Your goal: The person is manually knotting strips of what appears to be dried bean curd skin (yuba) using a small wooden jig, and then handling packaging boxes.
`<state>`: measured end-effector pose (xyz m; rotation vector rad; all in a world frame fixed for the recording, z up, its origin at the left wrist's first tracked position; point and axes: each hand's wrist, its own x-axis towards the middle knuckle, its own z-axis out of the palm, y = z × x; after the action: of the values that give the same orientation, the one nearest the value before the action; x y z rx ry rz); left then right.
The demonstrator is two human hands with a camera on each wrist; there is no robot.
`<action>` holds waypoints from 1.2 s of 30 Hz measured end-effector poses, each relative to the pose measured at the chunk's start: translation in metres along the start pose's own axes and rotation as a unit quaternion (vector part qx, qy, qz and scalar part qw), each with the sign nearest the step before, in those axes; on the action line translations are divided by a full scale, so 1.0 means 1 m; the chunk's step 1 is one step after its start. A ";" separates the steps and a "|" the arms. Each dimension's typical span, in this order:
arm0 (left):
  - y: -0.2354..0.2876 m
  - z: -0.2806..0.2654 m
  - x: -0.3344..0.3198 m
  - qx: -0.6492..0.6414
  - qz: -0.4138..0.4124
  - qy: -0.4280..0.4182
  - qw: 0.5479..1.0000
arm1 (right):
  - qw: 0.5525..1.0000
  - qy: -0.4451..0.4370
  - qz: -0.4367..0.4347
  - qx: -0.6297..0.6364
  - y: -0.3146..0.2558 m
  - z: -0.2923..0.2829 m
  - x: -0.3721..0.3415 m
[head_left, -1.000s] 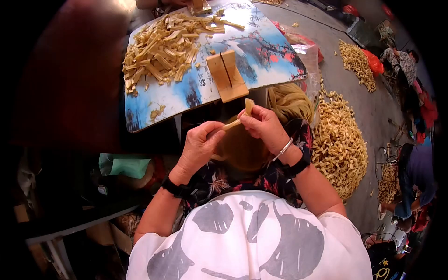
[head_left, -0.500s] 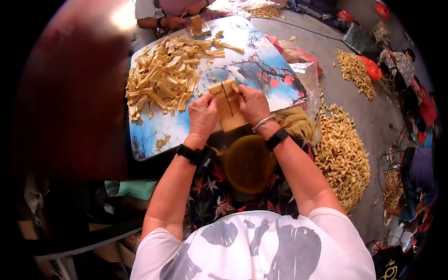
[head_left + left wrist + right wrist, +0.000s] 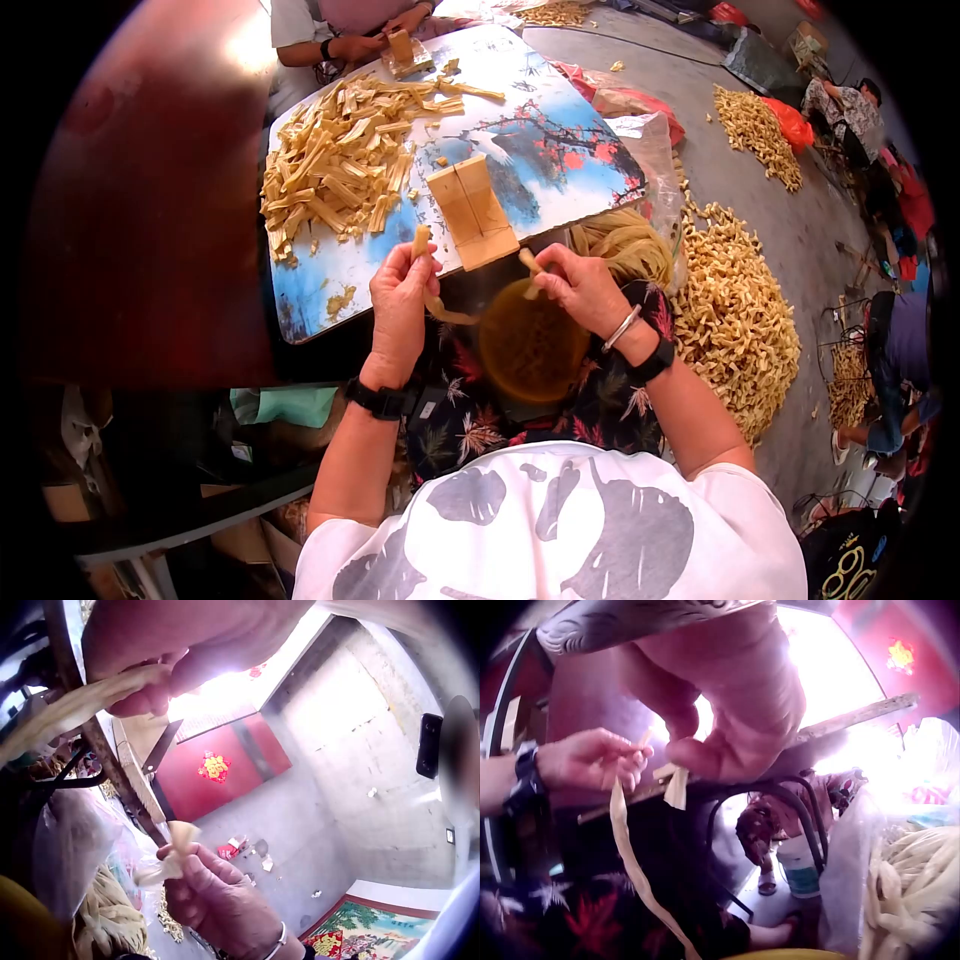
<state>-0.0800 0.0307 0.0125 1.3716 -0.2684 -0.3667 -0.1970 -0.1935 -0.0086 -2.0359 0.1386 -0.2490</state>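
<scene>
In the head view my left hand (image 3: 400, 310) pinches a long, pale yellow strip (image 3: 440, 308). One end pokes up above the fingers; in the right wrist view the strip (image 3: 634, 862) hangs far down. My right hand (image 3: 588, 292) pinches a short knotted piece (image 3: 529, 262) of the same stuff, its folded ends showing in the left wrist view as a knotted piece (image 3: 178, 847). The hands are apart, either side of a wooden stand (image 3: 470, 210) with a dark line down its upright board. Below them, between the knees, a round yellow-brown basin (image 3: 488, 350) holds small pieces.
A heap of yellow sticks (image 3: 340, 160) covers the left of the painted table (image 3: 560, 190). Long soft strips (image 3: 625, 245) lie in a bag by the right knee. Knotted pieces (image 3: 735, 325) are piled on the floor. Another person (image 3: 350, 40) sits across the table.
The hands first worked together on one strip, then held it up at the wooden stand. Now they have drawn back toward the body and separated, each with its own piece.
</scene>
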 end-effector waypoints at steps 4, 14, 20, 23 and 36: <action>-0.012 0.010 -0.027 -0.008 -0.040 -0.011 0.999 | 0.909 0.157 -0.158 -0.354 0.001 -0.006 0.004; -0.036 0.029 -0.055 -0.020 -0.079 -0.005 0.997 | 0.845 0.181 -0.233 -0.447 0.031 -0.003 0.038; -0.039 0.044 -0.069 0.006 -0.061 0.000 0.998 | 0.974 0.100 -0.121 -0.164 -0.014 0.004 -0.019; -0.040 0.061 -0.078 0.181 0.073 -0.030 0.980 | 0.988 0.121 -0.093 0.032 -0.016 0.047 -0.043; -0.058 0.026 -0.097 -0.179 -0.415 -0.094 0.887 | 0.993 0.064 -0.095 0.018 -0.029 0.052 -0.079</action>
<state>-0.1843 0.0373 -0.0370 1.0210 0.2476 -1.2070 -0.2618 -0.1189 -0.0155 -1.9987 0.0194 -0.4994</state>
